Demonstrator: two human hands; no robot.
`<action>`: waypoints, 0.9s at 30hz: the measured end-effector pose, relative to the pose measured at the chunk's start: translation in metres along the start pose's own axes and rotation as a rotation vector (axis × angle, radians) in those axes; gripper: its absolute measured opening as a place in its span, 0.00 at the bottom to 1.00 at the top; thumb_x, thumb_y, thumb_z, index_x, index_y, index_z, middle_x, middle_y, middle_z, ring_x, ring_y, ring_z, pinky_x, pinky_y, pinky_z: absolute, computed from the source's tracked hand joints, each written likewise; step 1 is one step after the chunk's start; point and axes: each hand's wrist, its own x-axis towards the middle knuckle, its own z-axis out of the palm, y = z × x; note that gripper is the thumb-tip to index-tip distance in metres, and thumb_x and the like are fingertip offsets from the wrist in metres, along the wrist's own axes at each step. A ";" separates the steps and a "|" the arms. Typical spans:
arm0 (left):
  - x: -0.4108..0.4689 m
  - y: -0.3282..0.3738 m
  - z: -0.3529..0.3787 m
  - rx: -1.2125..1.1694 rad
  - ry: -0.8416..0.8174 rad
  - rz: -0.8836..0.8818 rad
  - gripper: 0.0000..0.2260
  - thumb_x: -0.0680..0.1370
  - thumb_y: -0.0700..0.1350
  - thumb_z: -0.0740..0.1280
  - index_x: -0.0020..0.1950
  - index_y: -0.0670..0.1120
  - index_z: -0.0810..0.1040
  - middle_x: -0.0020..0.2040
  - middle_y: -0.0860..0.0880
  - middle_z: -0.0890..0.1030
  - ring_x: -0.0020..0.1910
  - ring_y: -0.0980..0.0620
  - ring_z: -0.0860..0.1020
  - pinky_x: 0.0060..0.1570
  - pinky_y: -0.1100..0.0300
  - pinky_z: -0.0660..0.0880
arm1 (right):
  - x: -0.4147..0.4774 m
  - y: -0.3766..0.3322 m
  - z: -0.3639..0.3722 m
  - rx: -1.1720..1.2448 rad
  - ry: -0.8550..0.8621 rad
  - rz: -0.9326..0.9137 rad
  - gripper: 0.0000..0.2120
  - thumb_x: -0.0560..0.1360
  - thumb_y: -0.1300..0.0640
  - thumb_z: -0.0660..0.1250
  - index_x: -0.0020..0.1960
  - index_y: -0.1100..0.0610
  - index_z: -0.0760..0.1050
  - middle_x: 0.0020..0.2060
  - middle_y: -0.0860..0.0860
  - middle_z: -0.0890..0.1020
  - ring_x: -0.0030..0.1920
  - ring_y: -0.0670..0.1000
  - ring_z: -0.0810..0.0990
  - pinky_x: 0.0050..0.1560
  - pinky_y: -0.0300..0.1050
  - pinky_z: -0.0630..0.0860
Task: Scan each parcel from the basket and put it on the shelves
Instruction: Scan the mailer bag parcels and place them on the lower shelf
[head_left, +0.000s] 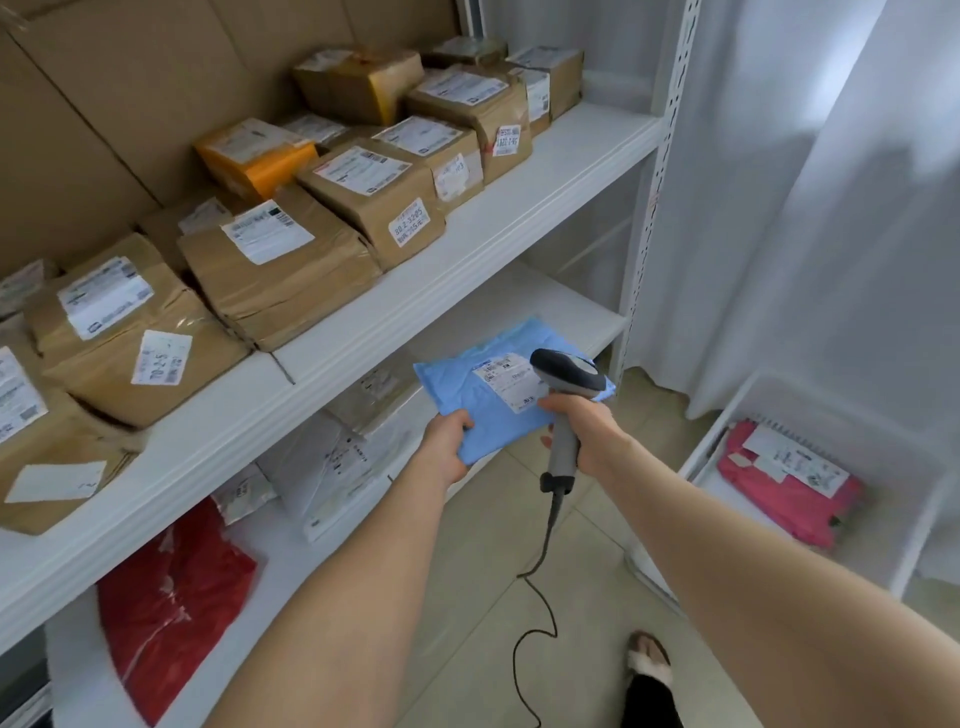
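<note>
My left hand (445, 441) grips the near corner of a blue soft parcel (488, 400) with a white label, holding it flat in front of the lower shelf (597, 317). My right hand (584, 431) holds a grey corded barcode scanner (566, 379) by its handle, with the scanner head over the parcel's label. The white basket (701, 452) stands on the floor at the right, with a pink parcel (789, 488) inside.
The upper shelf (519, 208) carries several brown taped boxes and an orange one. On the lower shelf lie grey and white bags and a red bag (171, 597). The scanner cable (535, 613) trails to the tiled floor. White curtains hang at the right. A slippered foot shows below.
</note>
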 end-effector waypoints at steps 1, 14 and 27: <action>0.012 0.002 0.008 0.006 -0.013 -0.004 0.12 0.75 0.32 0.56 0.54 0.42 0.73 0.40 0.46 0.78 0.37 0.48 0.77 0.32 0.60 0.74 | 0.016 -0.006 -0.001 0.000 0.012 -0.015 0.06 0.73 0.67 0.70 0.45 0.58 0.74 0.41 0.54 0.74 0.37 0.51 0.73 0.38 0.47 0.73; 0.229 0.022 0.060 -0.092 0.054 0.260 0.22 0.73 0.25 0.59 0.58 0.45 0.78 0.56 0.41 0.81 0.55 0.41 0.79 0.50 0.52 0.80 | 0.263 -0.073 0.030 -0.110 -0.114 -0.033 0.11 0.72 0.66 0.71 0.40 0.54 0.71 0.40 0.51 0.74 0.40 0.49 0.73 0.50 0.50 0.75; 0.416 0.058 -0.025 0.086 0.428 0.332 0.26 0.77 0.29 0.58 0.72 0.48 0.67 0.68 0.41 0.72 0.68 0.39 0.70 0.54 0.54 0.71 | 0.429 -0.015 0.130 -0.044 -0.387 0.116 0.14 0.74 0.63 0.70 0.57 0.60 0.71 0.51 0.58 0.74 0.49 0.58 0.76 0.40 0.52 0.80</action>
